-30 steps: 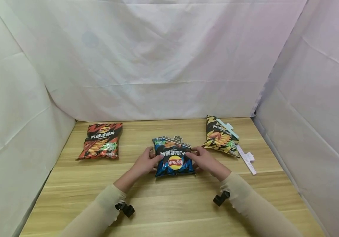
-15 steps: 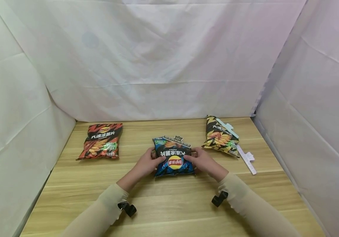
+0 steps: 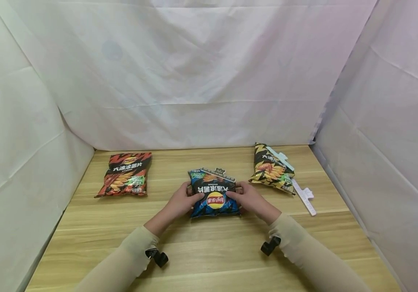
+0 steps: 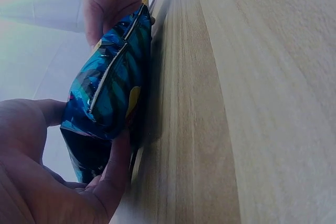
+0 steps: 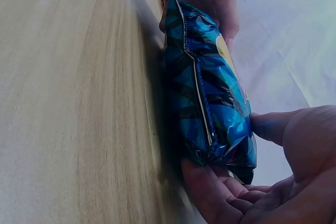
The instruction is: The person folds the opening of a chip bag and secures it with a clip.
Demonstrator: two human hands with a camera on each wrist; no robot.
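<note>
Both hands hold a blue chip bag (image 3: 215,198) by its two sides in the middle of the table. Its print is upside down in the head view, and a dark bag clip (image 3: 218,174) lies across its far edge. The left hand (image 3: 181,200) grips the left side, thumb on the front. On the other side the right hand (image 3: 251,199) does likewise. In the left wrist view, fingers (image 4: 118,169) curl under the bag's lower face. Similar curled fingers (image 5: 207,190) show in the right wrist view.
At the back left of the wooden table (image 3: 209,251) lies a red chip bag (image 3: 125,174). A yellow chip bag (image 3: 270,168) with a pale-green clip (image 3: 281,157) lies back right, beside a white clip (image 3: 305,196). White cloth (image 3: 201,73) surrounds the back and sides.
Both thumbs have slid slightly inward over the front of the blue chip bag since the first frame. The bag has barely moved, and the last half second shows almost no motion.
</note>
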